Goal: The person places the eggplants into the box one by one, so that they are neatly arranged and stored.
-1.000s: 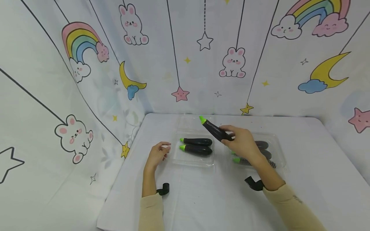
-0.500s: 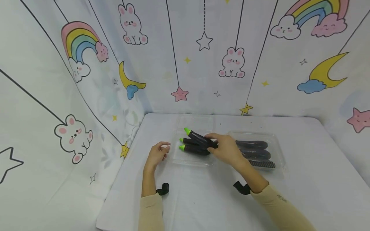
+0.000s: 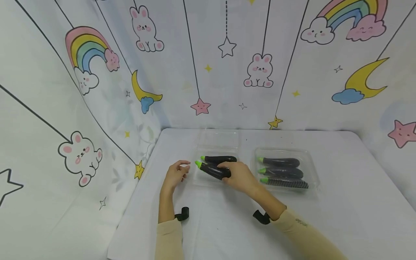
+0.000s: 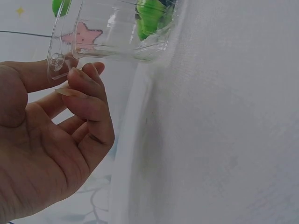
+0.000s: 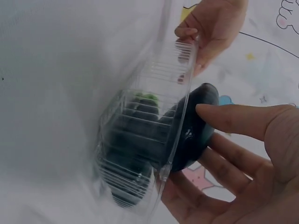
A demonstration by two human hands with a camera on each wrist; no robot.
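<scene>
My right hand (image 3: 238,176) grips a dark eggplant (image 3: 212,171) by its rounded end, its green tip pointing left. It is tilted over the left clear plastic box (image 3: 201,182). Beneath it in that box lies another eggplant (image 3: 221,159); one more is mostly hidden by the held one. In the right wrist view, thumb and fingers pinch the held eggplant (image 5: 198,128) at the box rim (image 5: 184,107). My left hand (image 3: 176,175), fingers loosely bent, stays beside the box's left side. The left wrist view shows its fingertips (image 4: 88,77) close to the rim (image 4: 63,60).
To the right stands a second clear box (image 3: 315,173) holding three green-tipped eggplants (image 3: 282,171), the front one partly striped. The left box's clear lid (image 3: 217,139) lies opened towards the back. A patterned curtain (image 3: 227,83) rises behind the white table (image 3: 351,216).
My right hand has brought the eggplant leftward from near the right box and lowered it over the front of the left box. The left hand has stayed in place.
</scene>
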